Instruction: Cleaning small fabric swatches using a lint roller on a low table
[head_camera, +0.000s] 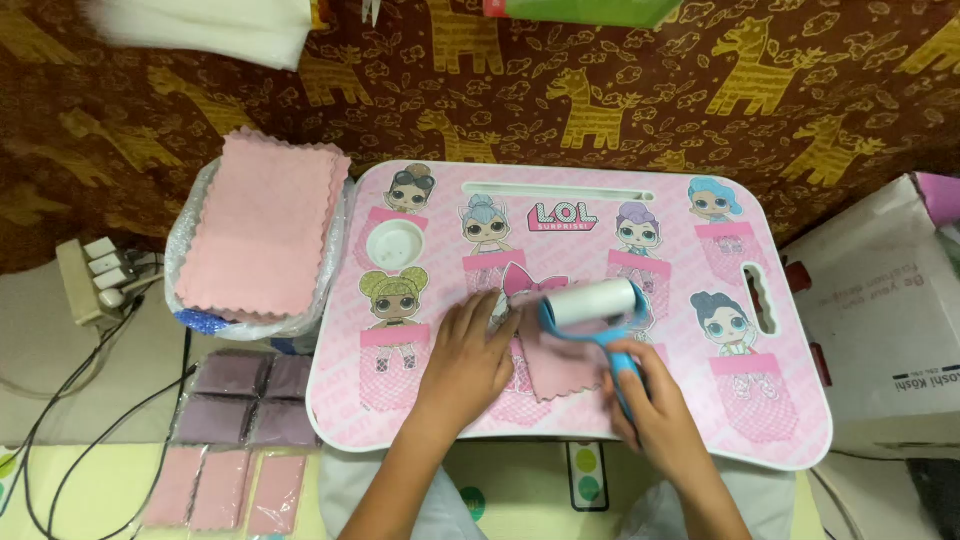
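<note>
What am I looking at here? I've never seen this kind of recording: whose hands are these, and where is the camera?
The single picture comes from a camera worn on a person's head, looking down at their own bare hands. The left hand presses flat on a small pink cloth lying on a pink lap table printed with cartoon dolls. The right hand grips the blue handle of a lint roller resting on the cloth. Beside the table sits a stack of pink cloths; packaged cloths lie below.

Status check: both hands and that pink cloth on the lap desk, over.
Left hand flat, pinning pink cloth on lap desk. Right hand grips blue lint roller, roller at cloth's top edge. Nothing blocking.
</note>
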